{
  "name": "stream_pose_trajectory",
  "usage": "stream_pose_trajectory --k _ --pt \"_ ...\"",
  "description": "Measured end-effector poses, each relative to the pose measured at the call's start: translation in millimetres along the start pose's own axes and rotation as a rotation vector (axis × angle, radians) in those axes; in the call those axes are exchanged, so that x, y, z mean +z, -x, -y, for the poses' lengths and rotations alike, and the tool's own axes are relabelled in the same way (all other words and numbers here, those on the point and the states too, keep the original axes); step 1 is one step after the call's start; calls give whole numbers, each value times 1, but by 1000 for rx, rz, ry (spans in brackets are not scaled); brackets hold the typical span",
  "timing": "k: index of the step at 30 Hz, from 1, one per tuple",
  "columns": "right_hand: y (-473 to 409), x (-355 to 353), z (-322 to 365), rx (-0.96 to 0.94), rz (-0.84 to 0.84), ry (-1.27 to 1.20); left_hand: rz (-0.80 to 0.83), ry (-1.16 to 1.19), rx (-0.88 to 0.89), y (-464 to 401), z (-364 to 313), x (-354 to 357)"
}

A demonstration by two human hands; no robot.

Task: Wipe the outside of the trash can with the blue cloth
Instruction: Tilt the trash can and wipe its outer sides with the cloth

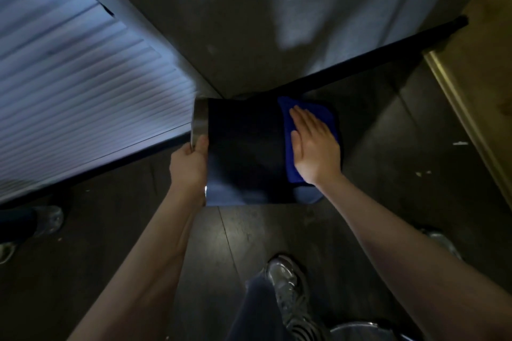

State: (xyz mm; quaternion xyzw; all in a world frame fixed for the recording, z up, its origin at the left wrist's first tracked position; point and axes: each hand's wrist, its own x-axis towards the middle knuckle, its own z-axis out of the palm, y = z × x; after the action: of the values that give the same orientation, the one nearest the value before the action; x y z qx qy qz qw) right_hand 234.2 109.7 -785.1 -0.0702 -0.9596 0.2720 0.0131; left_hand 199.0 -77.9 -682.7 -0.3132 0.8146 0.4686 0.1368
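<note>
Head view: dark cylindrical trash can with a silver metal rim lies tipped on its side above the dark wooden floor, its long axis running left to right, rim end to the left. Left hand grips that rim, fingers curled over the edge. Right hand lies flat, fingers straight, pressing the folded blue cloth onto the can's upper side near its base end. Unwiped wall stretches leftward from the cloth toward the rim, so the right hand is the nearer one for the stroke.
</note>
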Motion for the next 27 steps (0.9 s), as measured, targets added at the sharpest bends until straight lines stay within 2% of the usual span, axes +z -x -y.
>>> stream_pose_trajectory --k 4,6,8,14,18,20,24,27 --pt "-40 1 9 447 89 -60 28 -3 36 2 6 -1" --pt "-57 -3 24 511 172 -90 28 -4 63 4 7 2" --pt "-67 -4 50 401 189 -100 13 -36 93 4 5 5" --pt "-48 10 112 0 67 -196 -58 -115 118 7 8 5" --pt "-4 5 89 -296 63 -81 -21 -68 65 14 13 -2" --pt "18 6 56 -334 51 -3 -11 -19 31 14 10 -3" --pt "33 5 -2 -32 -36 -7 -17 1 -5 11 6 0" --pt "17 10 4 307 -72 -75 -7 -16 -36 11 -1 8"
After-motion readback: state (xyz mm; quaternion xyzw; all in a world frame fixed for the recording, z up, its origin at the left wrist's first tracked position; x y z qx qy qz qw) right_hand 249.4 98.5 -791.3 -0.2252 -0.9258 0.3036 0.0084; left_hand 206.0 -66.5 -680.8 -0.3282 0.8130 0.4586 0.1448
